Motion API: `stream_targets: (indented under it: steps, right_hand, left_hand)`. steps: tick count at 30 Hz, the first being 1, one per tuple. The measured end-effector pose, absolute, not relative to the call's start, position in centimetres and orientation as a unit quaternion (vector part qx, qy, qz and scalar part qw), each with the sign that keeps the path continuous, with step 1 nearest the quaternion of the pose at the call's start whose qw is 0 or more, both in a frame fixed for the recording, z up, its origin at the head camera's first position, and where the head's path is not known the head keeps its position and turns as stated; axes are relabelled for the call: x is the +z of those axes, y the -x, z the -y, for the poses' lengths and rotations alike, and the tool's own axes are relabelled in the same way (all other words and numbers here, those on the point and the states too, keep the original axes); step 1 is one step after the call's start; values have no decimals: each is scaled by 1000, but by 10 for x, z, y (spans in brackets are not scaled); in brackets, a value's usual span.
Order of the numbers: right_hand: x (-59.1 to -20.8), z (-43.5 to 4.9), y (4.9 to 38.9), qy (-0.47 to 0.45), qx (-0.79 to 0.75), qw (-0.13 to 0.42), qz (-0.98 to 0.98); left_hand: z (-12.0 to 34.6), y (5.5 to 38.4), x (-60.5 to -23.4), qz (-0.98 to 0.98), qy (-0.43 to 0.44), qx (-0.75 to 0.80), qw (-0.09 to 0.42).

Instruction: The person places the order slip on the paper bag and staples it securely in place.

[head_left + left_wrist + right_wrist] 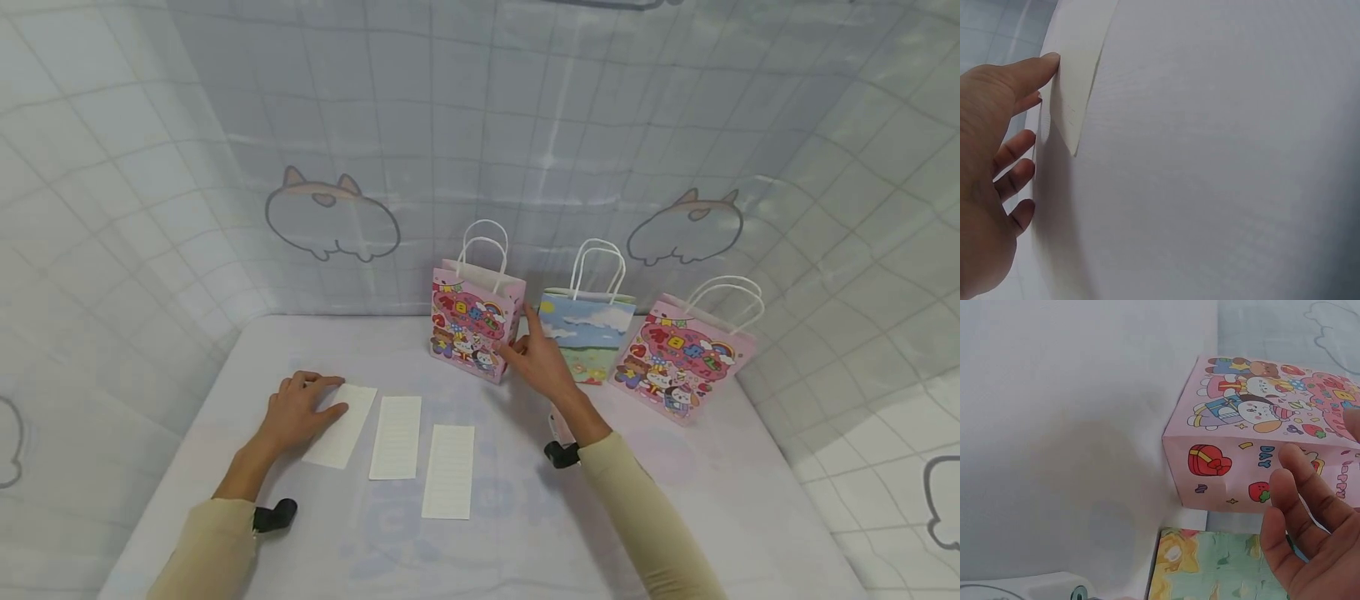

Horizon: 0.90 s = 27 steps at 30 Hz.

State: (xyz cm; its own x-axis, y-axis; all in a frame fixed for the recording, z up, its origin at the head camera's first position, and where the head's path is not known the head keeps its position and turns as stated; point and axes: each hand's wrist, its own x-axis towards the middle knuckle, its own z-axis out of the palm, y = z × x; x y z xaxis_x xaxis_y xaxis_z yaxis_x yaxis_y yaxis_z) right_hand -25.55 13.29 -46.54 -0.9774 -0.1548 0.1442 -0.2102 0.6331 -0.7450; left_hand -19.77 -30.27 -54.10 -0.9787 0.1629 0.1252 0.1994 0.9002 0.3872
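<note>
My left hand [296, 412] rests at the upper left of a white paper strip [341, 437], thumb over it and index finger at its top edge. In the left wrist view the thumb tip touches the strip's edge, the other fingers loosely bent. To its right lie a second white strip [395, 437] and a third strip [448, 472]. My right hand [543, 362] is at the right side of an upright pink cartoon gift bag [468, 333] with white handles. Its fingers lie along the side panel [1235, 478], with the thumb near the front corner.
Right of the right hand stands a blue-and-green landscape gift bag [588, 329], then another pink gift bag [682, 358], leaning at an angle. A curtain with a grid pattern [510, 125] hangs behind and around the white table [300, 342].
</note>
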Motion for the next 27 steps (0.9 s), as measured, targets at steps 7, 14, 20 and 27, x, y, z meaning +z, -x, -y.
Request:
stream_targets:
  steps: [7, 14, 20, 27]
  right_hand:
    - [-466, -136, 256, -106, 428, 31, 897]
    - [-466, -134, 257, -98, 443, 20, 891]
    - [-464, -133, 257, -92, 442, 20, 892]
    - [-462, -132, 257, -97, 461, 20, 882]
  left_hand:
    - [303, 199, -541, 974, 89, -206, 45]
    - [303, 198, -541, 971, 87, -215, 51]
    - [300, 198, -539, 968, 89, -226, 62]
    - [298, 196, -534, 969, 96, -219, 62]
